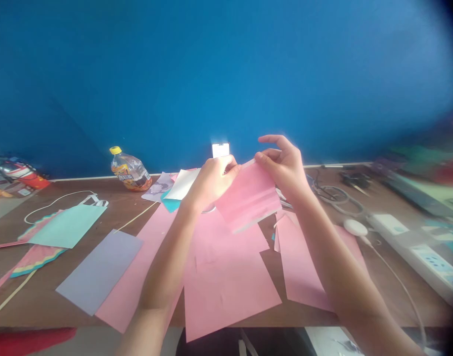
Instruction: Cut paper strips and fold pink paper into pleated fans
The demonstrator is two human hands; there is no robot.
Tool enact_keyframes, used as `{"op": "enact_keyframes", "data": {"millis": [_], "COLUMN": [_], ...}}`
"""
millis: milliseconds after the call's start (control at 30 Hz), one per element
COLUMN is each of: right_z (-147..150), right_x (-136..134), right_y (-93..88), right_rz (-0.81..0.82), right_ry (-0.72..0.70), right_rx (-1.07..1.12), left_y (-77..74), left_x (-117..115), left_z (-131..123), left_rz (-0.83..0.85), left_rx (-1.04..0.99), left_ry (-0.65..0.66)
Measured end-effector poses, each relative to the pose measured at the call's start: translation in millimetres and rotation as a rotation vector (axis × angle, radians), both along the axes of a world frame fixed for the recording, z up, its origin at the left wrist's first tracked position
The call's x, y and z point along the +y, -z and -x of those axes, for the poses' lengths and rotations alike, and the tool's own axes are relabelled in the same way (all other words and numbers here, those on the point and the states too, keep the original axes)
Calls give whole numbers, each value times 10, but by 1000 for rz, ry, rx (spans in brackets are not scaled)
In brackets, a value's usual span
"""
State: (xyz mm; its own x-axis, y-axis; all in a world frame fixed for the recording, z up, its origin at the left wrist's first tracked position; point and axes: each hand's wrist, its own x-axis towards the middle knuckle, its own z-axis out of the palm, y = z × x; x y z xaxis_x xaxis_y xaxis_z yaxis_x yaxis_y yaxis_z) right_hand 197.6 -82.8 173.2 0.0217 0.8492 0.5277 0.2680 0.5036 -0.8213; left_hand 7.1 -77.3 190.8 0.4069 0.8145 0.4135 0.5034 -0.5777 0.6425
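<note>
Both my hands hold a folded pink sheet of paper (249,198) up above the wooden desk (44,291). My left hand (211,180) pinches its upper left edge with closed fingers. My right hand (284,165) pinches the upper right corner between thumb and forefinger, the other fingers raised. Under my arms lie larger pink sheets (222,277), flat on the desk.
A lavender sheet (100,269) and a mint paper bag (68,225) lie on the left, over striped paper. A tipped plastic bottle (130,173) rests by the blue wall. Cables, a white power strip (423,247) and a small white device (354,227) crowd the right.
</note>
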Motion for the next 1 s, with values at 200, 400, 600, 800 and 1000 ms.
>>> {"op": "enact_keyframes", "data": {"millis": [200,400,600,800,1000], "right_z": [-11,13,12,-46,-49], "right_x": [-4,-25,8,77,83], "right_y": [8,-13,-7,34,43], "right_rz": [3,-7,-26,-110,-158], "right_ry": [13,-4,-15,33,70], "right_rx": [-43,-14,-13,-75,-127], "left_y": [-9,8,24,76,118], "left_x": [0,8,39,84,113], "left_z": [-32,-54,-64,-71,-93], "left_rz": [-75,-97,-112,-200,-372], "left_rx": [-33,-47,-29,44,114], "left_ry": [-7,-22,-24,-22,-87]}}
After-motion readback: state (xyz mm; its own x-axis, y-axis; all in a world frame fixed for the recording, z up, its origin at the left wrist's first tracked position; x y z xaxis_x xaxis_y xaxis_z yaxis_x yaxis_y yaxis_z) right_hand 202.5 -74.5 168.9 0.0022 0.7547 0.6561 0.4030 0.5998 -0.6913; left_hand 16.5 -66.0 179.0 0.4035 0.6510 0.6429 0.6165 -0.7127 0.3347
